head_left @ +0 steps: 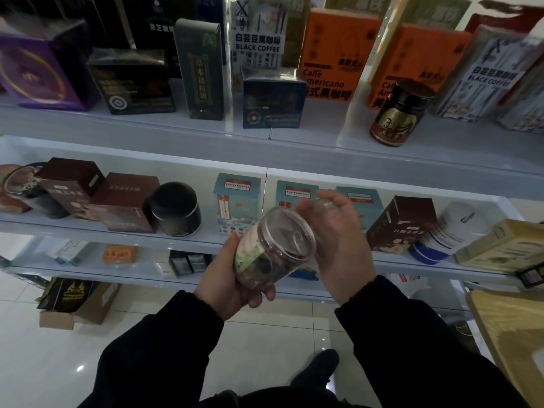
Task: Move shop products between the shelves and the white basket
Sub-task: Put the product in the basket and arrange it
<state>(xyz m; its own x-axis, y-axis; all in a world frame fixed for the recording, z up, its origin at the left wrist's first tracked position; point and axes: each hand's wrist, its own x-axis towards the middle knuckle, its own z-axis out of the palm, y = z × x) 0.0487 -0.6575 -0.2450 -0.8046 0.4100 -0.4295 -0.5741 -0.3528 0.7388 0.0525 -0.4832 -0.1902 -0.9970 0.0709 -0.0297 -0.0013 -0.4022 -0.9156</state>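
Observation:
A clear plastic jar (273, 245) with a green and white label and dark contents lies tilted in front of the middle shelf (206, 240). My left hand (232, 278) grips it from below, fingers curled round its base. My right hand (335, 237) is beside the jar's lid end, palm facing it, and appears to hold a second clear container (322, 204) near its fingertips. The white basket is not in view.
The top shelf (176, 128) carries coffee boxes and a dark brown jar (400, 113). The middle shelf holds maroon boxes, a black tin (176, 210), teal boxes and a white bottle (444, 234). An open cardboard box (79, 304) sits on the tiled floor at left.

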